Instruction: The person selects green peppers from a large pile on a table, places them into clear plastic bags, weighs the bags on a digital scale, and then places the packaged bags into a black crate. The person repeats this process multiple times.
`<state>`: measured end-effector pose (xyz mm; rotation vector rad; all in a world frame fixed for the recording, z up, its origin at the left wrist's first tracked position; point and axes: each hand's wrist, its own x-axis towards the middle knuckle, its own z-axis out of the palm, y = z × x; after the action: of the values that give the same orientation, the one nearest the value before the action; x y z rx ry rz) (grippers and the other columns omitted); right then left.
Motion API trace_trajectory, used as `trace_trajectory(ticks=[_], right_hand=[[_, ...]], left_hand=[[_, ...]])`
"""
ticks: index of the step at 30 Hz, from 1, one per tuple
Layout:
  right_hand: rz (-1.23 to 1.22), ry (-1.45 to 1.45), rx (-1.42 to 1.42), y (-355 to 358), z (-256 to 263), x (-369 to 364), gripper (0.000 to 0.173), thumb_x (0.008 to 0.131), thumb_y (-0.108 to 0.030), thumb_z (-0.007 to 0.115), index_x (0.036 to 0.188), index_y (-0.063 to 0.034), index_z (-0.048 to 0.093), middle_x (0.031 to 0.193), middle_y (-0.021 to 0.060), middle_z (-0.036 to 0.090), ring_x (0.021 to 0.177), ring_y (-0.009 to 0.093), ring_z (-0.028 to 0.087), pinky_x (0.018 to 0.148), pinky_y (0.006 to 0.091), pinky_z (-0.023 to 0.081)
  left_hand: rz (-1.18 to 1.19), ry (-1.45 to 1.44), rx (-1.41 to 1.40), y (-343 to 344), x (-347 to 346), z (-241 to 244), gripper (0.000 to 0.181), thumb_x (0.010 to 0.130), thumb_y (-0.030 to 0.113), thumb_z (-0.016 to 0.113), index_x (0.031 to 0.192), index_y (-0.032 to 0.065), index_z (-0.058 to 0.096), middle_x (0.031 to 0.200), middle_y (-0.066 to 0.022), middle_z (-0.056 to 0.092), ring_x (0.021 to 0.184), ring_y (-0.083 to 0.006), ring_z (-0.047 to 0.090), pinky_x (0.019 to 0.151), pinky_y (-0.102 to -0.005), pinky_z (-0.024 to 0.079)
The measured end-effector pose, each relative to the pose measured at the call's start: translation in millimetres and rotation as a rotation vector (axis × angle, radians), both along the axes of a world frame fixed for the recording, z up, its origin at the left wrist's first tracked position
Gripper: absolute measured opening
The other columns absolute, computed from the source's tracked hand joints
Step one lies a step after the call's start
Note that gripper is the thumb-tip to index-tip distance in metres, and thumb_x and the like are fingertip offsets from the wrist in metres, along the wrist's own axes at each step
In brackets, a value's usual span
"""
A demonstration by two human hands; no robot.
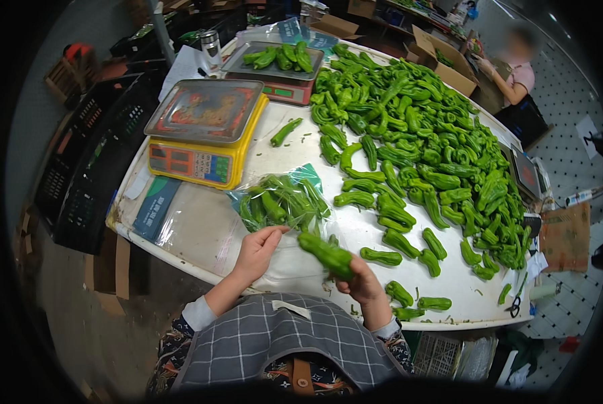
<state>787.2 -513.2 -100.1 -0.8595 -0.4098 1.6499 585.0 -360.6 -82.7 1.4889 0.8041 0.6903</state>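
Observation:
A clear plastic bag (281, 202) partly filled with green peppers lies on the white table in front of me. My left hand (261, 250) pinches the near edge of its mouth between thumb and fingers. In my right hand (364, 283) is a green pepper (326, 255), its far end close to the bag's opening. My fingers hide the pepper's near end, so I cannot tell if more than one is held. Loose peppers are strewn right of the bag, and behind them rises a large pile of green peppers (407, 116).
A yellow digital scale (195, 151) with a stained metal tray stands at the left. Behind it, a red scale (286, 91) bears several peppers. Flat printed bags (157, 207) lie front left. Scissors (514, 305) rest near the right edge. A person (513, 76) works beyond a cardboard box (442, 60).

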Motion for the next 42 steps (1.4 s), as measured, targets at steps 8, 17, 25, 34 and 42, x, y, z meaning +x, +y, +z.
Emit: trace_trajectory(ticks=[8, 17, 25, 34, 42], right_hand=[[-0.057, -0.030, -0.030, 65, -12, -52, 0.048, 0.084, -0.020, 0.054, 0.125, -0.0048, 0.034, 0.093, 0.0080, 0.054, 0.074, 0.016, 0.055, 0.050, 0.0248, 0.040], [0.260, -1.518, 0.104, 149, -23, -73, 0.067, 0.079, -0.047, 0.054, 0.129, -0.0067, 0.034, 0.084, 0.0202, 0.061, 0.078, 0.037, 0.059, 0.064, 0.0433, 0.045], [0.518, -0.782, 0.280, 67, 29, 3, 0.036, 0.082, -0.022, 0.060, 0.110, -0.0010, 0.055, 0.074, 0.0039, 0.059, 0.066, 0.011, 0.054, 0.059, 0.0253, 0.043], [-0.224, -2.114, -0.284, 63, -13, 121, 0.051, 0.065, -0.023, 0.070, 0.112, -0.0132, 0.053, 0.099, 0.0094, 0.054, 0.096, 0.028, 0.050, 0.075, 0.0393, 0.045], [-0.973, -0.532, 0.059, 36, 13, 143, 0.027, 0.087, -0.031, 0.052, 0.102, -0.0082, 0.050, 0.091, 0.0052, 0.058, 0.072, 0.018, 0.058, 0.055, 0.0255, 0.046]], left_hand=[[-0.024, 0.060, 0.218, -12, -5, 6, 0.024, 0.089, 0.013, 0.049, 0.106, 0.0002, 0.060, 0.074, -0.0022, 0.061, 0.064, -0.0049, 0.050, 0.057, -0.0205, 0.041], [-0.099, 0.114, 0.349, -24, -10, 5, 0.022, 0.086, 0.007, 0.052, 0.106, 0.0014, 0.059, 0.078, -0.0129, 0.064, 0.066, -0.0136, 0.060, 0.059, -0.0240, 0.044], [-0.010, 0.075, 0.159, -18, -13, 1, 0.022, 0.089, 0.011, 0.050, 0.104, -0.0005, 0.060, 0.067, 0.0015, 0.054, 0.058, -0.0028, 0.041, 0.051, -0.0191, 0.034], [-0.038, 0.056, 0.128, -17, -7, 7, 0.021, 0.088, 0.011, 0.050, 0.103, 0.0000, 0.061, 0.061, 0.0044, 0.047, 0.054, -0.0023, 0.037, 0.048, -0.0190, 0.030], [0.004, 0.077, 0.103, -12, -7, 1, 0.021, 0.089, 0.011, 0.049, 0.102, -0.0008, 0.061, 0.061, 0.0038, 0.048, 0.054, -0.0029, 0.038, 0.048, -0.0188, 0.031]])
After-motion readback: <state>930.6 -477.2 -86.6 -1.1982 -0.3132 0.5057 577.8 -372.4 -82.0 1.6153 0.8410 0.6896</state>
